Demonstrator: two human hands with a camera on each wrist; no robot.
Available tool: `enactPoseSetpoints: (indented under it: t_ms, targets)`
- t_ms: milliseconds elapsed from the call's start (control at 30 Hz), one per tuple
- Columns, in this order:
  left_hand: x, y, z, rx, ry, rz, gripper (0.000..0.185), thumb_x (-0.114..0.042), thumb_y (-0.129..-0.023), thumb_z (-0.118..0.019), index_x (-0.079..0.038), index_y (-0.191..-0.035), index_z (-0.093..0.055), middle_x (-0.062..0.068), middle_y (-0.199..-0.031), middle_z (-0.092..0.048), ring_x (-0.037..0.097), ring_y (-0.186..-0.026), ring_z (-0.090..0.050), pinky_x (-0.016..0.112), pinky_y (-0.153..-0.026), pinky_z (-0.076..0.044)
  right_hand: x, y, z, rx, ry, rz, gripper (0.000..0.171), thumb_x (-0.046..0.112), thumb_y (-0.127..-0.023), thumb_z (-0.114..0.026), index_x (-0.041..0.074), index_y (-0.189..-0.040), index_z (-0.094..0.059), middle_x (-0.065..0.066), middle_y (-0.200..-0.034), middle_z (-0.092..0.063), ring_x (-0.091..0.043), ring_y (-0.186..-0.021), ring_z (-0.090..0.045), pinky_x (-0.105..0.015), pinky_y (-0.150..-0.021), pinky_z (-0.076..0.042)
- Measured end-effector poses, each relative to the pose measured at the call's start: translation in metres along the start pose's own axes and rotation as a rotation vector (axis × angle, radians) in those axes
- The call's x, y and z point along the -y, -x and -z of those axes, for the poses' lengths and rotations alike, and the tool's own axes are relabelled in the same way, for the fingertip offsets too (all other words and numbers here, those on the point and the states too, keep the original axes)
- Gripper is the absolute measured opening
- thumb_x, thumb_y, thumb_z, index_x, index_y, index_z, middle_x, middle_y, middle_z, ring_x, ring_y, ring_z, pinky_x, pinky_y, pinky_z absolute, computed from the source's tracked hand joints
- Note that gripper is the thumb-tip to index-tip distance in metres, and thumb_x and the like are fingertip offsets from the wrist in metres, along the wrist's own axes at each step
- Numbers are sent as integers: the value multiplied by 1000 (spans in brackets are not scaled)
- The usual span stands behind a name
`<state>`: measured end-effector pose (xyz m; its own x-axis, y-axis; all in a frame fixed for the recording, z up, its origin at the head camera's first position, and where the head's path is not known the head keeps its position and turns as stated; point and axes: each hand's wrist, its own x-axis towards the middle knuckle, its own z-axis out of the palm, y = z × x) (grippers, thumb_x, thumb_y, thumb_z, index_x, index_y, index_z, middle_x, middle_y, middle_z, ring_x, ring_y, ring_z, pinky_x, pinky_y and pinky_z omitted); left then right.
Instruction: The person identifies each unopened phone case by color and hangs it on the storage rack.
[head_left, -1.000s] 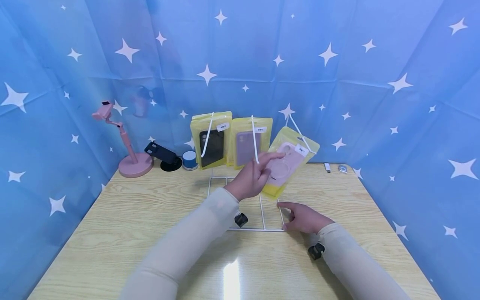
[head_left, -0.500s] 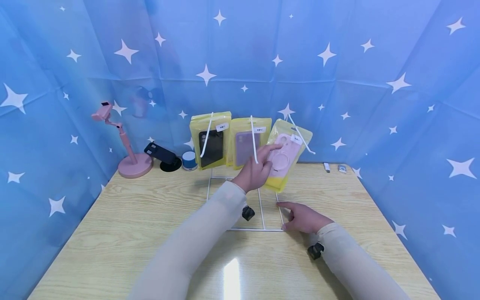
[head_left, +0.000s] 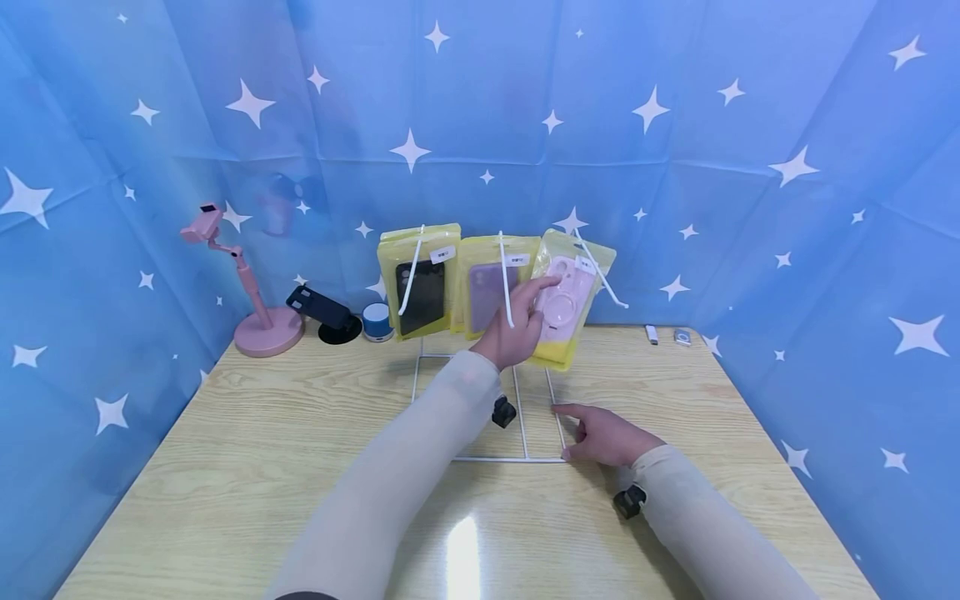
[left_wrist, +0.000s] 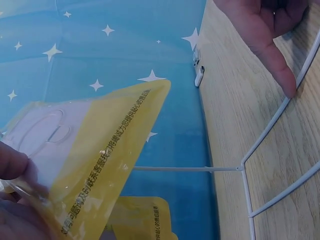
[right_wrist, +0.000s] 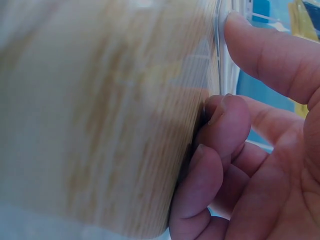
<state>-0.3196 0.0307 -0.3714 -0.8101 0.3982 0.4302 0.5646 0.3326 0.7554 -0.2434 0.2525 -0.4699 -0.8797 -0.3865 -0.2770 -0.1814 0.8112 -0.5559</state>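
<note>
head view showed the left hand (head_left: pixel 517 332) raised at the back of the table (head_left: pixel 247 442), fingers and thumb pinching a yellow packet (head_left: pixel 564 296) with a pale phone case inside, held tilted against the upright part of a white wire rack (head_left: pixel 487 408), just right of two more packets (head_left: pixel 457 279) that hung there on white hooks, likely so it could hang in the same row. the right hand (head_left: pixel 603 435) lay on the wood at the rack's front right corner, forefinger out along the wire and the others curled under, holding nothing; it looked to be steadying the frame. a pink stand (head_left: pixel 251 287) stood well apart at the left. left wrist view added the packet's printed edge (left_wrist: pixel 107 165) and the wire junction behind it. right wrist view showed the fingers (right_wrist: pixel 220 130) tucked against the tabletop, blurred.
</note>
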Motion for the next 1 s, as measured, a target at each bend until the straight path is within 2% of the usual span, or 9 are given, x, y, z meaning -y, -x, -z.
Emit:
enactPoseSetpoints:
  t_ms: [300,700,900,1000]
  targets:
    - [-1,-9,-4,-38,-2,20,59,6,-103,-41,-14,-158,-47,3,-165,-44,16,-153,-39,28,-126,-32,-1,-1,-1,1,8,-14,78,21,-88,-86,17,-158,-51,-3,-87,-60,-19,-77,-55,-35,-70,-47]
    - [1,-19,-4,-36,-70,22,65,11,-98,-39,-11,-159,-45,6,-164,-46,18,-152,-41,26,-126,-30,2,1,-1,-3,18,-38,77,22,-89,-86,20,-158,-51,-3,-93,-61,-19,-84,-55,-36,-75,-48]
    - [4,-20,-5,-18,-103,40,69,11,-96,-44,-13,-161,-43,9,-158,-51,20,-141,-50,30,-121,-39,2,0,-1,-9,37,-40,77,24,-89,-86,21,-157,-51,-2,-93,-61,-19,-83,-56,-36,-74,-49]
    - [5,-20,-5,-6,-86,61,69,9,-97,-45,-16,-161,-42,9,-156,-51,20,-135,-51,32,-117,-43,2,1,-1,-7,37,-52,78,26,-88,-87,22,-157,-51,-2,-95,-61,-19,-85,-56,-36,-76,-49]
